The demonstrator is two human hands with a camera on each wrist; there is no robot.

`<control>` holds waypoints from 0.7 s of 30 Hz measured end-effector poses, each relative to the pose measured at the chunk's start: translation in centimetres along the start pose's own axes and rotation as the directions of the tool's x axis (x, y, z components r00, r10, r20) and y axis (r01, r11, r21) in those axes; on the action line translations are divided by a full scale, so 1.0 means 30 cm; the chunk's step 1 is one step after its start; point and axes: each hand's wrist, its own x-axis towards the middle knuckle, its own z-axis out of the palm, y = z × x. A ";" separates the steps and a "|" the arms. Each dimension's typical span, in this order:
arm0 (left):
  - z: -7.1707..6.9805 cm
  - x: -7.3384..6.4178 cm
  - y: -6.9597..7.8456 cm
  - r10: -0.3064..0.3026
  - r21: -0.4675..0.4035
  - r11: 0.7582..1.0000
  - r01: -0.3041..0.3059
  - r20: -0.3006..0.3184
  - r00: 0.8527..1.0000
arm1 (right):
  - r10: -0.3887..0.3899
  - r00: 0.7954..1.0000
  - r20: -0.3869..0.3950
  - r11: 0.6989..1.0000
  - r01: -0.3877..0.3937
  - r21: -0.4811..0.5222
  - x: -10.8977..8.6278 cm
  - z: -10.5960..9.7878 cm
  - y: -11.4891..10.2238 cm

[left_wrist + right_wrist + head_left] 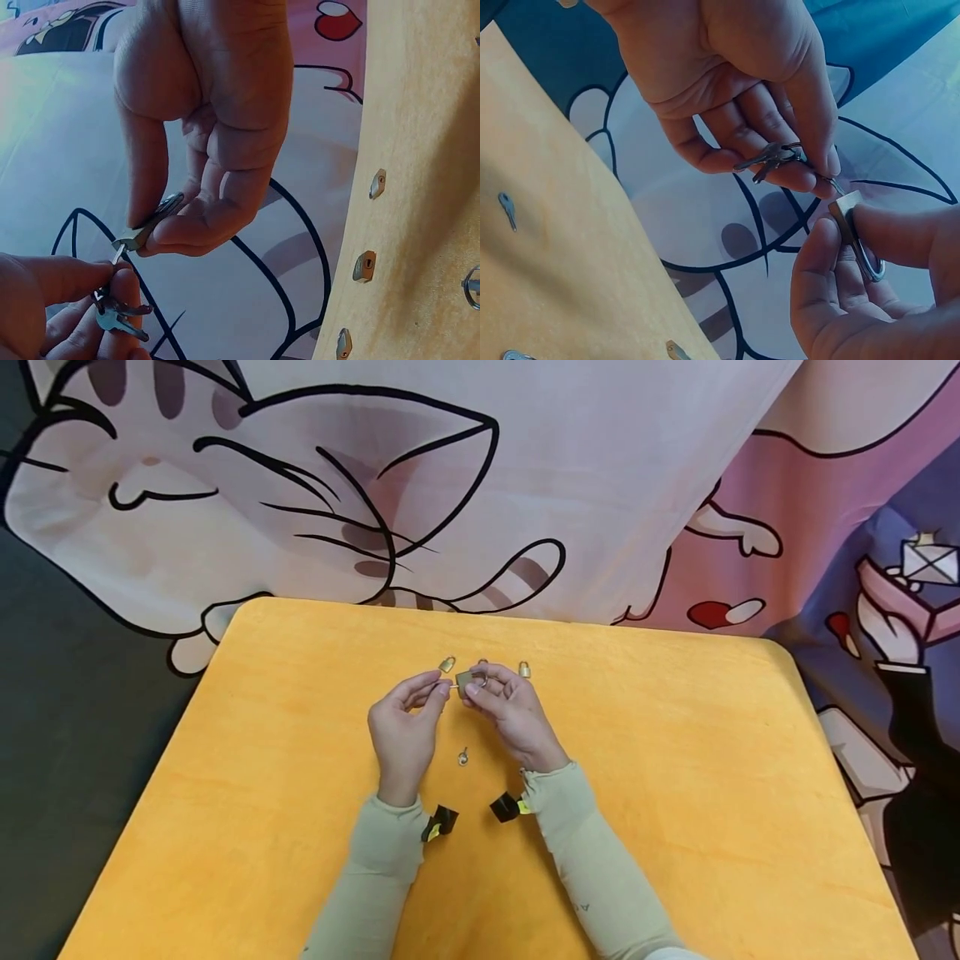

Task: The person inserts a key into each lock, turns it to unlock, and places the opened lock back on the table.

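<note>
Above the table, my left hand [405,731] pinches a key [835,184] between thumb and forefinger. More keys [771,159] on the same ring hang by its fingers. My right hand [521,714] holds a brass padlock [465,683] by its body, and the silver shackle [871,264] shows beyond the fingers. The key's blade meets the padlock's bottom face; how deep it sits I cannot tell. A loose key [462,757] lies on the table below the hands.
Small padlocks lie past the hands on the yellow table [675,760]: one at the left [447,664], one at the right [524,670], and a middle padlock [364,266] mostly hidden in the head view. A cartoon-printed cloth [600,485] hangs behind the table's far edge.
</note>
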 end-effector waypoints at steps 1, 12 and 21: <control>0.000 -0.001 -0.001 0.003 0.001 1.000 -0.003 -0.003 1.000 | 0.000 1.000 -0.003 1.000 0.000 0.000 0.000 0.001 0.000; -0.004 -0.013 -0.001 0.040 0.057 0.997 -0.042 0.044 0.998 | -0.056 0.998 -0.030 0.996 0.053 -0.073 0.000 -0.007 0.008; -0.025 -0.004 0.015 -0.029 0.097 0.995 0.021 0.084 0.996 | -0.103 0.995 -0.011 0.969 0.098 -0.226 -0.009 0.005 -0.010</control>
